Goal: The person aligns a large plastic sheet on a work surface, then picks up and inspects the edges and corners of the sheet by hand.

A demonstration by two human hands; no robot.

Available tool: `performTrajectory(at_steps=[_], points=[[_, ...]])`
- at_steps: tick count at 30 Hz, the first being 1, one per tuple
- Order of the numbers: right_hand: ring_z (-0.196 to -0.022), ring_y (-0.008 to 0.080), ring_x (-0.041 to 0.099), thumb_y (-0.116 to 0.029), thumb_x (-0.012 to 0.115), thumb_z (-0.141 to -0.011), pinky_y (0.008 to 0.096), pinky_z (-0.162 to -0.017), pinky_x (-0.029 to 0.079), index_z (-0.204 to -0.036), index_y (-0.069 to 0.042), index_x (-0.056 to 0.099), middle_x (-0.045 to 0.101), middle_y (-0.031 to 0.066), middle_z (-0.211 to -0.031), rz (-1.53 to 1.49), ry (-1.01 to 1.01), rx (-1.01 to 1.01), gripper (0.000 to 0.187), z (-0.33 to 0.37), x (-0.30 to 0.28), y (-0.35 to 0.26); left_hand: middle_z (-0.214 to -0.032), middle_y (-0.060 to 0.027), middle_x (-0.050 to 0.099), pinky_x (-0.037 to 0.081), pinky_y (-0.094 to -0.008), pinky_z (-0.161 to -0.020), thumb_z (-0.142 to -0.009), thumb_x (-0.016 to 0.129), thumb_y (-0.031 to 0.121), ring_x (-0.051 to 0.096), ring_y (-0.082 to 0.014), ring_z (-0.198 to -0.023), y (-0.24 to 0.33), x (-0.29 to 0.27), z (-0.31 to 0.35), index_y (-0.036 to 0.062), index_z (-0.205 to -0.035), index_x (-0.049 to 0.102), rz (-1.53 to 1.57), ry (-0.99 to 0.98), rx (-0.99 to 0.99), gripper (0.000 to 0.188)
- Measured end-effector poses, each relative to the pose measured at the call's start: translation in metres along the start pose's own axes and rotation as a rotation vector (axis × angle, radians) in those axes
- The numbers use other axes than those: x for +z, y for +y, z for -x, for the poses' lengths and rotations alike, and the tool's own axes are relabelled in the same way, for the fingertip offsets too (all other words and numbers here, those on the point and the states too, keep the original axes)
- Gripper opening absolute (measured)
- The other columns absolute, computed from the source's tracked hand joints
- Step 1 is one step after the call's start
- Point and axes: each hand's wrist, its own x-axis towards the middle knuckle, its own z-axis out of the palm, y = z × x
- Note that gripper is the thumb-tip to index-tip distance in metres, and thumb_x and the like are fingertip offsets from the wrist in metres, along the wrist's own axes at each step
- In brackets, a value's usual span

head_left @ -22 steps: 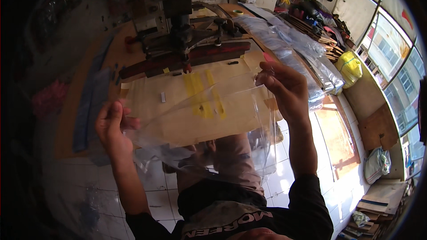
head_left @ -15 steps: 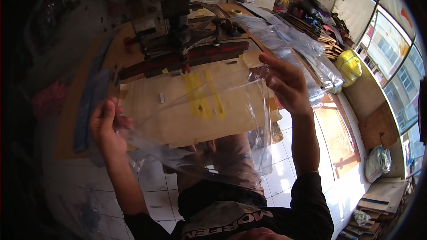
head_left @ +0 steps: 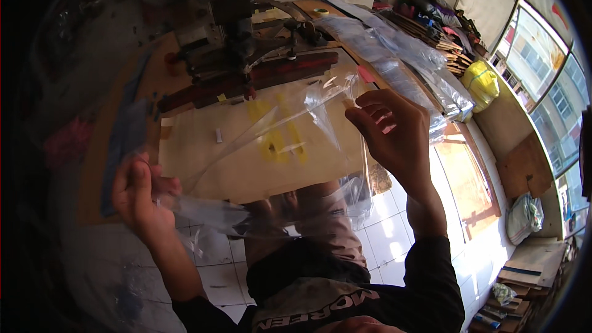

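Observation:
A thin clear plastic sheet is spread between my hands, over a beige board with yellow tape strips. My left hand is closed on the sheet's left side, near the board's front left corner. At the right, my right hand has its fingers curled and thumb bent in at the sheet's far right part. The sheet's near edge hangs past the board, above my legs. Just beyond the board, a press machine carries a long dark red bar.
More clear plastic sheets lie on the table to the right. A tape roll sits at the back. Along the window wall are a yellow sack, a white sack and stacked boards. White tiles cover the floor.
My left hand has moved slightly left and nearer to me. My right hand has lowered and its fingers have curled inward. The plastic sheet has shifted, with folds at its far right.

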Motion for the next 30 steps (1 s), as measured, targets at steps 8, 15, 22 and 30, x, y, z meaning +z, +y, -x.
performTrajectory(at_steps=[8, 15, 22, 30], points=[[-0.074, 0.0203, 0.065, -0.008, 0.066, -0.077, 0.0283, -0.066, 0.05, -0.089, -0.001, 0.066, 0.067, 0.0112, -0.081, 0.038, -0.246, 0.18, 0.014, -0.002, 0.002, 0.021, -0.069, -0.0081, 0.057, 0.045, -0.0263, -0.037, -0.084, 0.064, 0.018, 0.053, -0.0145, -0.042, -0.004, 0.0, 0.021, -0.0009, -0.087, 0.058, -0.007, -0.055, 0.141, 0.02], [-0.122, 0.0254, 0.045, -0.006, 0.055, -0.086, 0.037, -0.104, 0.032, -0.132, 0.002, 0.038, 0.046, 0.0163, -0.132, -0.829, -0.573, -0.05, 0.05, 0.009, -0.008, 0.082, -0.066, -0.0054, 0.055, 0.043, -0.0253, -0.036, -0.084, 0.065, 0.023, 0.049, -0.012, -0.041, -0.004, -0.007, 0.039, 0.001, -0.089, 0.057, 0.103, -0.155, -0.108, 0.024], [-0.121, 0.0288, 0.047, -0.018, 0.061, -0.086, 0.0391, -0.105, 0.031, -0.129, 0.005, 0.04, 0.058, 0.0224, -0.116, -1.233, -0.721, 0.028, 0.053, 0.032, 0.015, 0.126, -0.065, -0.0036, 0.055, 0.038, -0.0235, -0.035, -0.086, 0.062, 0.024, 0.047, -0.011, -0.04, -0.041, -0.013, 0.034, 0.0022, -0.088, 0.058, 0.222, -0.13, -0.36, 0.022], [-0.095, 0.0246, 0.063, -0.023, 0.068, -0.082, 0.0364, -0.087, 0.048, -0.114, 0.003, 0.058, 0.064, 0.0172, -0.105, -1.169, -0.452, 0.051, 0.042, 0.078, 0.028, 0.148, -0.066, -0.0029, 0.056, 0.04, -0.0229, -0.037, -0.086, 0.062, 0.023, 0.049, -0.0103, -0.041, -0.077, -0.013, 0.044, 0.0027, -0.089, 0.059, 0.17, -0.14, -0.467, 0.02]])
